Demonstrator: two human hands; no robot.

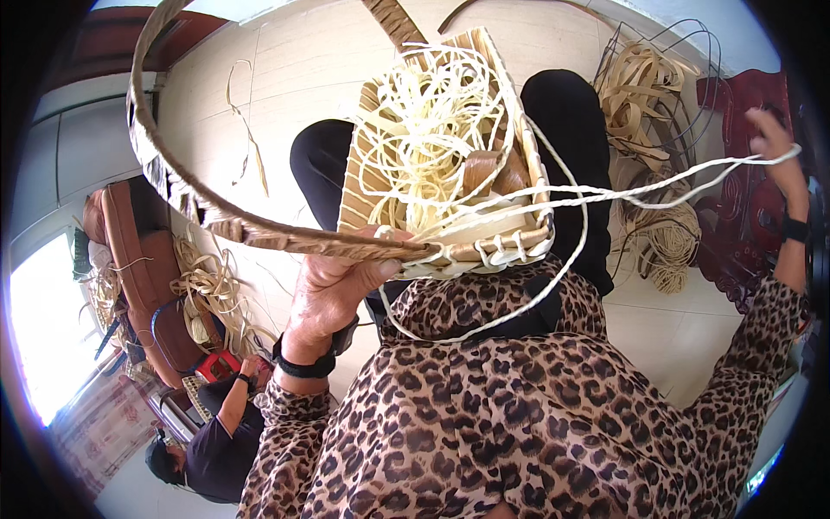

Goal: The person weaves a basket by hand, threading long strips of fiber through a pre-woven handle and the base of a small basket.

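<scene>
A rectangular woven basket (353,190) rests on my lap between my knees. A long brown wrapped handle (259,235) arches out from its near rim to the left. My left hand (333,290) grips the near rim where the handle joins it, thumb on top. White cord is laced around that rim. A tangled bundle of pale cord (432,130) fills the basket, beside a brown curled strip (481,171). Far out to the right, my right hand (778,156) holds the white cord (657,180), drawn out from the rim. A slack loop of it hangs below the basket.
Coils of tan strips (644,82) and a cord bundle (670,246) lie on the right floor, near dark red carved furniture (743,199). More strips (207,285) lie at left beside a brown seat (143,277). A co-worker (226,445) sits lower left.
</scene>
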